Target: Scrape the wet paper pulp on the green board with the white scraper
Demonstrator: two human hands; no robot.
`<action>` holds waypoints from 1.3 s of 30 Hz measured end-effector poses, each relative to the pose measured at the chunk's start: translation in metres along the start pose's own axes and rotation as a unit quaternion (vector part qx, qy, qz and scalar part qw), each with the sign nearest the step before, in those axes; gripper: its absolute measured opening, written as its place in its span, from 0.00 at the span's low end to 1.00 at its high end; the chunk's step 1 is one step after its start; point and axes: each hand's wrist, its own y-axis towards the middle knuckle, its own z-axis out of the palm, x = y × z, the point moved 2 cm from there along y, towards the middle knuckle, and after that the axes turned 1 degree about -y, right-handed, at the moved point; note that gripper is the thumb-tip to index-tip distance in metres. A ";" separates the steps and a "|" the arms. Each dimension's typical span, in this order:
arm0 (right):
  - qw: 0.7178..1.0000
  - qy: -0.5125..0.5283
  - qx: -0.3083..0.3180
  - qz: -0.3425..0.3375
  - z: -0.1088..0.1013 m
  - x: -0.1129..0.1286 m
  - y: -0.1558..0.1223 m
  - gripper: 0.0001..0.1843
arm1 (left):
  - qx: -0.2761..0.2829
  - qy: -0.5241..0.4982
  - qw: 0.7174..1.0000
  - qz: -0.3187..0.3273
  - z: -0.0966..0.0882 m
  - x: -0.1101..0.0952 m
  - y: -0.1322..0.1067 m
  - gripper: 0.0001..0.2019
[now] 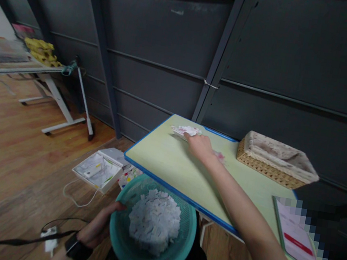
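Observation:
My left hand (102, 224) grips the rim of a teal plastic basket (183, 246), its thumb over the left edge. A heap of small torn white paper pieces (155, 221) fills the middle of that basket, which sits just below the table's front edge. My right arm reaches across the pale yellow table (156, 153). Near the far left corner, my right hand (199, 145) pinches a white sheet with pinkish patches (186, 130); its exact kind is unclear. A small pink patch (220, 156) shows beside my wrist.
A lined wicker basket (268, 173) stands at the table's back right. A booklet with a red band (296, 237) lies to the right. On the floor at left are an open white box (101, 171), a cable and a power strip (50, 238). A wheeled table (53, 98) stands farther left.

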 end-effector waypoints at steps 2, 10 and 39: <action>1.000 0.000 0.003 -0.008 -0.001 0.001 -0.001 0.27 | -0.005 0.000 1.000 0.002 0.001 0.000 0.000 0.23; 0.999 0.013 -0.006 -0.047 -0.017 -0.004 -0.009 0.23 | 0.012 -0.002 1.000 0.004 -0.001 0.002 0.002 0.19; 0.997 0.070 -0.013 -0.028 -0.011 -0.028 -0.003 0.23 | -0.006 0.013 1.000 -0.001 0.005 -0.003 -0.006 0.23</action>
